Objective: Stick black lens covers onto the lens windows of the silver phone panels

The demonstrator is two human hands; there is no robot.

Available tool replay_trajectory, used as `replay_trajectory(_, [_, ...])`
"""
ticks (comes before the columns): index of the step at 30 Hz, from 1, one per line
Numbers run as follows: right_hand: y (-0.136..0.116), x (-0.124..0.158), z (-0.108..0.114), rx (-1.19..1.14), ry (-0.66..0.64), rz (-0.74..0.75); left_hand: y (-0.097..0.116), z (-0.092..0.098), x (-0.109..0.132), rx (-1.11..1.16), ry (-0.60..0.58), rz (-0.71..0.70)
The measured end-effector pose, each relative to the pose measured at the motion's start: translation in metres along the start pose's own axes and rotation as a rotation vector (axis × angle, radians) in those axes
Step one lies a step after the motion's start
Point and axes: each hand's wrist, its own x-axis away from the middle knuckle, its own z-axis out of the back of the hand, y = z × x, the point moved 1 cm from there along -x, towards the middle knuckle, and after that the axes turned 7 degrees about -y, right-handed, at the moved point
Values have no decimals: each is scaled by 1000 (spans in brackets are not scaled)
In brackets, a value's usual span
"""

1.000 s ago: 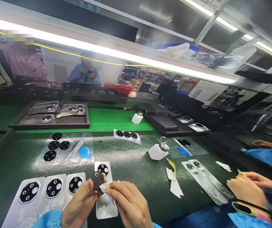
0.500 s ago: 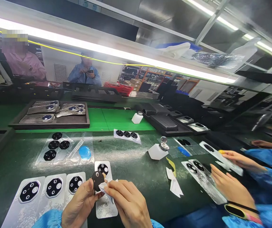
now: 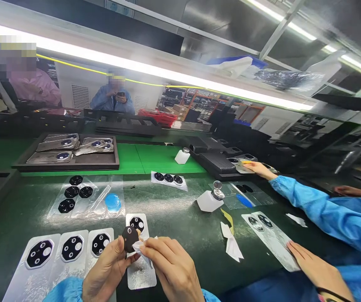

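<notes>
My left hand (image 3: 103, 266) is closed on the edge of a small dark camera lens cover (image 3: 130, 239) with a ring-shaped hole in it. Pinched in my right hand (image 3: 176, 266) is a folded white wipe (image 3: 141, 250), touching the cover's right side. Beneath both hands lies a silver phone back panel (image 3: 141, 274) with a black camera area, partly hidden. Three more silver panels (image 3: 71, 247) lie in a row to the left. Farther back, several black lens covers (image 3: 71, 192) and a blue disc (image 3: 113, 203) rest on clear film (image 3: 97, 209).
A white dispenser bottle (image 3: 210, 201) stands right of centre, with a crumpled wipe (image 3: 232, 245) before it. Trays of phone parts (image 3: 117, 161) stand at the back. At right, a co-worker's hand (image 3: 322, 270) touches a panel; the other hand (image 3: 260, 169) is over the back-right tray.
My hands and the lens cover have barely moved. The co-worker's far hand has gone from the near right to the back-right tray, with a panel; the near hand has shifted down and right.
</notes>
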Motion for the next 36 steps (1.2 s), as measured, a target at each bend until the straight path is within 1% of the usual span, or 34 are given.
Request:
replay_trajectory(2, [0,1,-1,-10,-6,-1,0,1,0,15,7,-2])
replay_trajectory(6, [3,0,4,-59,-29,13,-3,4,0,23,-34,-3])
replay_trajectory(10, [4,-6,11,-62,-14,-12,-3,5,-2,28,2,-10])
replay_trajectory(12, [3,-10,10,-66,-1,-15,-2,4,-2,33,7,-7])
replay_trajectory(19, [-3,-19,-2,-41,-5,6,-1,0,-1,29,-2,-15])
replay_trajectory(22, [-3,-21,-1,-21,-26,16,-3,2,-1,29,-7,-28])
replay_trajectory(28, [-2,-21,5,-17,-69,31,-6,5,0,14,-61,-32])
replay_trajectory(34, [-1,-21,3,-27,-48,33,-5,6,1,54,9,-39])
replay_trajectory(36, [-1,-22,3,-36,-51,41,-4,3,0,46,2,-27])
